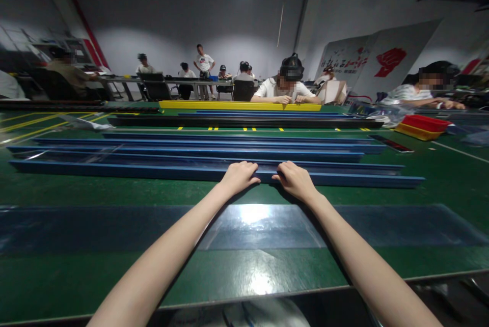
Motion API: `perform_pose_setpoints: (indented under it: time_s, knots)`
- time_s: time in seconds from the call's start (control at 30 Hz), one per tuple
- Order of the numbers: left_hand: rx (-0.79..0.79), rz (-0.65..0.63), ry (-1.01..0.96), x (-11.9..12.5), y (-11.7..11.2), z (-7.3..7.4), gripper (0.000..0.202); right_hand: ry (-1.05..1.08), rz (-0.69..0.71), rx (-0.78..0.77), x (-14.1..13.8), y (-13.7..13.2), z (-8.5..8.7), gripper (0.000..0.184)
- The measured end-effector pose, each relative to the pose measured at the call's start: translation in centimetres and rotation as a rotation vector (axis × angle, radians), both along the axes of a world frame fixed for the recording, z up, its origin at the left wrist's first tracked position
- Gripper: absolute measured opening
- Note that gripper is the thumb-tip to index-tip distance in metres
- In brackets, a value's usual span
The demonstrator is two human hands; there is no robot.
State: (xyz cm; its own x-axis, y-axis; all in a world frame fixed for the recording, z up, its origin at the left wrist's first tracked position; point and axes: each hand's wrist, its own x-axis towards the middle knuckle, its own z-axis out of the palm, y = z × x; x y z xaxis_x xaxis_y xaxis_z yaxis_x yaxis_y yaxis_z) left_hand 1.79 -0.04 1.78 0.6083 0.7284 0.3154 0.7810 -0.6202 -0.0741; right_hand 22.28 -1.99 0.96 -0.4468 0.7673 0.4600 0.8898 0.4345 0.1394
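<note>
A long blue channel strip lies crosswise on the green table. My left hand is closed over its near edge, fingers curled over the top and thumb on the front side. Just to the right, my right hand grips the same edge in the same manner, a short gap from the left. Beneath my forearms a clear plastic sheet lies flat on the tabletop, reflecting the ceiling light.
Behind the near strip lie more blue strips, a black strip and a yellow strip. A phone-like dark slab and a red bin are at right. A person sits across the table; others work farther back.
</note>
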Motion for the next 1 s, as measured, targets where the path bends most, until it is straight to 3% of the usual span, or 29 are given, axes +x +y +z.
perform_pose_setpoints:
  time_s: [0.5,1.0]
  knots:
    - [0.003,-0.007,0.0,0.1,0.1,0.1,0.029,-0.101,-0.029,-0.065,0.0,-0.1,1.5,0.019]
    - [0.008,-0.03,0.005,0.2,0.0,0.2,0.028,-0.008,-0.099,-0.148,2.8,-0.6,2.0,0.014]
